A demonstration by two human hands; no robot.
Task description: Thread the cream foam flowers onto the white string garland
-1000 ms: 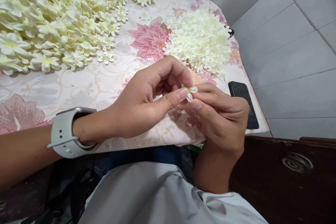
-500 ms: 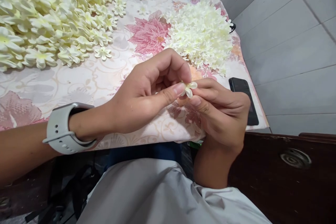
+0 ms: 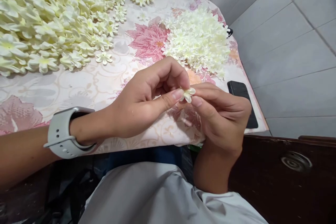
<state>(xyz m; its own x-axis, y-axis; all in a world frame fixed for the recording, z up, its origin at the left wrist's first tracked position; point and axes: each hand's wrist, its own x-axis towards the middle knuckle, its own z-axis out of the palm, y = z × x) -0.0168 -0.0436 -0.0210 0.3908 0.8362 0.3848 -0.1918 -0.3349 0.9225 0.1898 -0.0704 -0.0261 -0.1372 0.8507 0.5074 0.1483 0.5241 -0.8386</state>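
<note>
A small pale flower (image 3: 188, 95) is between my two hands above the table's near edge. My left hand (image 3: 147, 101) pinches its left side between thumb and forefinger. The fingertips of my right hand (image 3: 220, 112) close at its right side; whether they grip a petal or something thinner is too small to tell. Beyond my hands lies a heap of whitish flowers (image 3: 199, 38). A larger heap of yellowish-white flowers (image 3: 52, 17) covers the far left, with a single flower (image 3: 104, 57) at its near edge.
A floral cloth (image 3: 78, 89) covers the table. At the right edge lies a black phone (image 3: 243, 92), partly behind my right hand. A small black object (image 3: 230, 32) sits beside the whitish heap. Tiled wall (image 3: 286, 59) rises at the right, above a dark wooden surface (image 3: 267, 175).
The whole view has shifted slightly, so things appear a little lower. The flower between my fingers has turned slightly and shows more petals. Both hands keep nearly the same pose.
</note>
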